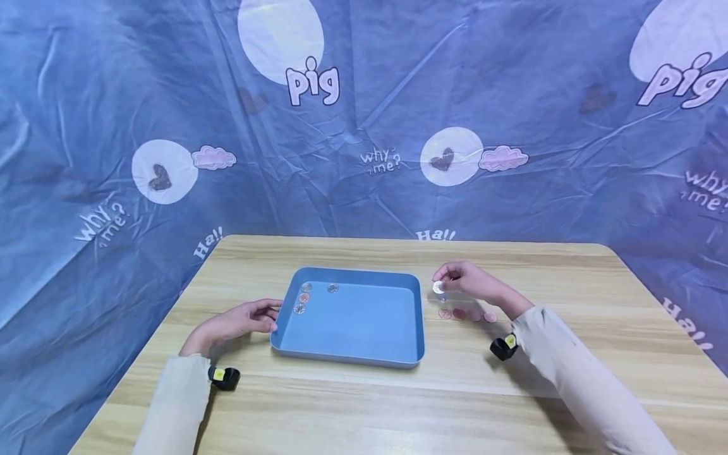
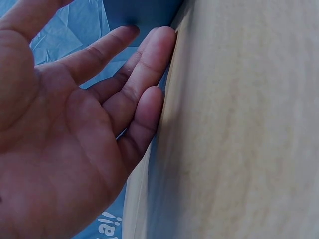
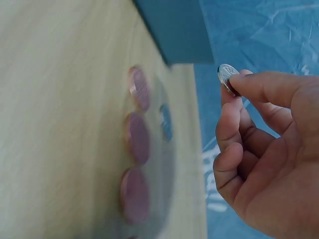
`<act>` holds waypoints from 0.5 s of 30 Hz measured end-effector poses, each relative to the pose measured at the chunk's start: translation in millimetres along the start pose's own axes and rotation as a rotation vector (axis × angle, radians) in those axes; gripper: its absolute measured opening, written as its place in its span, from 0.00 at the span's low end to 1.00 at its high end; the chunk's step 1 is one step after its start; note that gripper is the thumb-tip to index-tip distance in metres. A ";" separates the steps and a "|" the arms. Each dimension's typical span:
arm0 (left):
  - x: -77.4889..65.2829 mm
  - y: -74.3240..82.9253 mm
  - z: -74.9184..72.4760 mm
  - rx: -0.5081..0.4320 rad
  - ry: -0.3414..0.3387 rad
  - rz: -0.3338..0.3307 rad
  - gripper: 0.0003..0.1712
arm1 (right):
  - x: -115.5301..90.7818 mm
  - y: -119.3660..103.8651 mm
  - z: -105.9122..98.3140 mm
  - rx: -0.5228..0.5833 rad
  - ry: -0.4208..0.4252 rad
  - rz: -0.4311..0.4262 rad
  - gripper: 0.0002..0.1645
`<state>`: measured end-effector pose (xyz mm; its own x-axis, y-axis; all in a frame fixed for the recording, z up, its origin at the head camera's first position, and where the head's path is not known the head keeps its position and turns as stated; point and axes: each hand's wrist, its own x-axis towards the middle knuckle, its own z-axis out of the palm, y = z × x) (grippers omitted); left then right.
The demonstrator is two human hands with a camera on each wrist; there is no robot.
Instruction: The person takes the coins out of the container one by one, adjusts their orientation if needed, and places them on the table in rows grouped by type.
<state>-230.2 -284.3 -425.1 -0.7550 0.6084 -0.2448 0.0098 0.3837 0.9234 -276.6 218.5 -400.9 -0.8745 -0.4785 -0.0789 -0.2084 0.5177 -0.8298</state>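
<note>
My right hand (image 1: 469, 281) pinches a silver coin (image 3: 228, 78) between thumb and fingertips, just right of a blue tray (image 1: 364, 364). Beneath that hand another silver coin (image 3: 166, 122) lies on the table. In front of it runs a row of several copper-coloured coins (image 1: 459, 314). Inside the tray, toward the left, three coins form a short column: silver, one copper-coloured coin (image 1: 304, 297), then silver. A single silver coin (image 1: 333, 288) sits to their right. My left hand (image 1: 241, 320) rests at the tray's left wall, fingers loosely bent; whether the fingertips touch it I cannot tell.
The wooden table (image 1: 364, 411) extends around the tray on all sides. A blue printed cloth (image 1: 352, 126) hangs behind it and along both sides. Each wrist wears a small black device (image 1: 224, 378).
</note>
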 end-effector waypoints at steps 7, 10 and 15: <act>-0.5 0.3 -0.1 0.002 -0.001 -0.008 0.41 | -6.7 20.3 -2.4 0.013 0.028 0.061 0.12; -0.9 0.7 -0.6 0.004 0.004 -0.019 0.42 | -10.4 26.2 -4.3 0.030 0.026 0.103 0.12; -0.6 -0.2 -0.4 0.017 0.006 -0.014 0.42 | -16.5 32.2 -7.3 0.047 0.019 0.165 0.12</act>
<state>-230.0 -285.0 -425.1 -0.7587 0.5991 -0.2557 0.0106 0.4039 0.9147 -272.1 248.3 -422.3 -0.9031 -0.3767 -0.2060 -0.0412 0.5538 -0.8316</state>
